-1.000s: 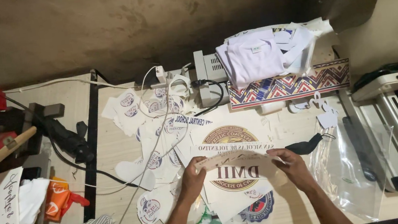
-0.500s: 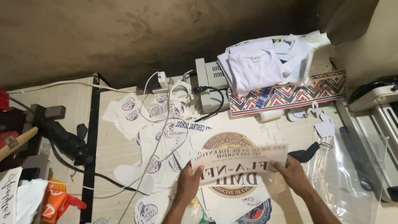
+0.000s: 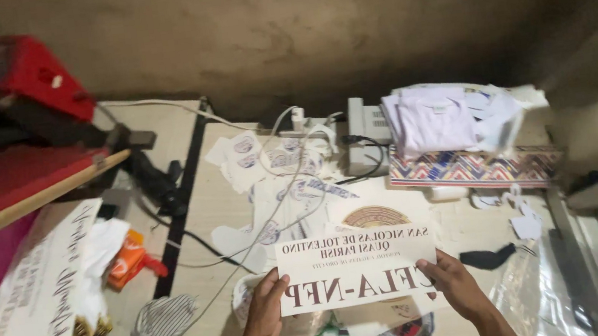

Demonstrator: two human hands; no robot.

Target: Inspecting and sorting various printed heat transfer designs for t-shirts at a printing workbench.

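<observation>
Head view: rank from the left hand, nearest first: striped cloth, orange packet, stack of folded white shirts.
1. The striped cloth, just to the left of the left hand, near the front edge of the table.
2. The orange packet, farther left and a little farther back.
3. The stack of folded white shirts, across the table at the back right.

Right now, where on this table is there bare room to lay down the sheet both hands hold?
Bare tabletop lies between the held sheet and the patterned cloth. Another strip runs between the black cables and the scattered cutouts, where it is crowded.
</observation>
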